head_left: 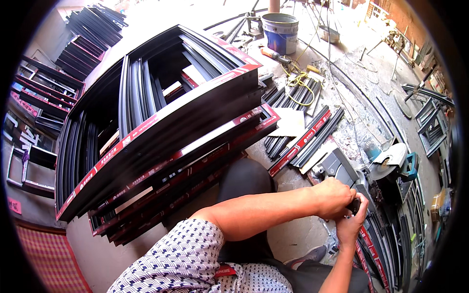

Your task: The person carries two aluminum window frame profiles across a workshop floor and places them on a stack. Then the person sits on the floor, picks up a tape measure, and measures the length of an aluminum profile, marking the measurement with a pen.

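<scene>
A cluttered workshop floor spreads around the person's knees. Nearest, the right hand grasps a small dark piece, thumb up along its side; the left hand is clenched on the same piece, its fingertips hidden. Just beyond them is a grey machine. To the left rises a stack of black frames with red edges. Farther off lie loose bars, a yellow cord, then a blue bucket.
</scene>
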{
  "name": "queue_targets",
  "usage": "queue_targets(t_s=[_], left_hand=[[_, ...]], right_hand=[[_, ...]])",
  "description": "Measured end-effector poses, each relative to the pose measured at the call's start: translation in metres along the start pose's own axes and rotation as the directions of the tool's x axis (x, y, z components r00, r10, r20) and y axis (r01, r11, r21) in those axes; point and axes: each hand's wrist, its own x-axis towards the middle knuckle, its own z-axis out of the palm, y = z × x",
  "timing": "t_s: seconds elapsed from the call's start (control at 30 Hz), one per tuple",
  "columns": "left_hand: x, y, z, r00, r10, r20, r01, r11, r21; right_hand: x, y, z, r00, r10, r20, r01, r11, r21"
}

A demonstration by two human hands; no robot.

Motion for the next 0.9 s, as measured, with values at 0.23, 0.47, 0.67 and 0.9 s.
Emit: queue_targets(t_s=[0.23,0.47,0.67,0.9], left_hand=[[-0.018,0.003,-0.029,0.983,0.18,-0.025,-0.182,0.974,-0.138],[-0.043,0.0,-0.041,0.968,0.23,-0.098,-0.241,0.962,-0.131],[-0.079,-0.004,-0.06,0.953,0.212,-0.217,-0.228,0.972,-0.051],[-0.124,-0.006,-0.09,0.94,0.123,-0.317,-0.152,0.986,-0.069]], right_hand=[[0.01,-0.032,-0.048,0.923,-0.026,0.383,-0.256,0.7,0.666],[0.017,-0.03,-0.045,0.813,0.01,0.582,-0.388,0.754,0.529],[0.034,-0.073,-0.027,0.831,-0.057,0.554,-0.22,0.88,0.421],[0.052,-0.121,-0.005,0.805,-0.148,0.574,-0.132,0.899,0.417]])
